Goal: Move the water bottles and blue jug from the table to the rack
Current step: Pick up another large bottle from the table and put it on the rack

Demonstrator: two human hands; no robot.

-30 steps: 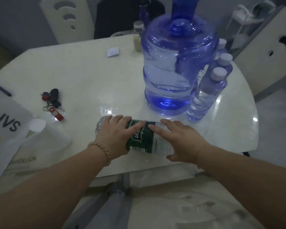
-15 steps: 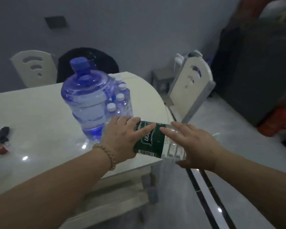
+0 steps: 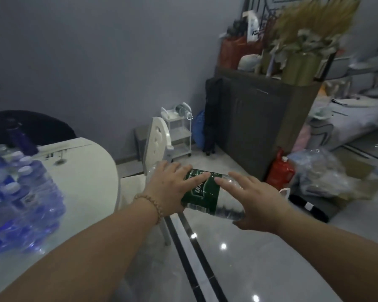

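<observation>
A clear water bottle with a green label (image 3: pixel 207 194) lies sideways in the air over the floor, past the table's right edge. My left hand (image 3: pixel 169 188) grips its left end and my right hand (image 3: pixel 254 200) grips its right end. The blue jug (image 3: pixel 0 205) and several small blue-tinted bottles (image 3: pixel 24 171) stand blurred on the white table (image 3: pixel 85 171) at the left. A small white rack (image 3: pixel 179 131) stands against the far wall, with one green-labelled bottle (image 3: pixel 182 109) lying on its top shelf.
A white chair (image 3: pixel 158 142) stands between the table and the rack. A dark cabinet (image 3: pixel 255 118) with plants on top is to the right. A red container (image 3: pixel 279 171) and plastic bags (image 3: pixel 321 171) sit on the glossy floor.
My view has swung right, away from the table. The bottle, held in both hands, has moved off the table and now hangs over the floor, with the rack in view.
</observation>
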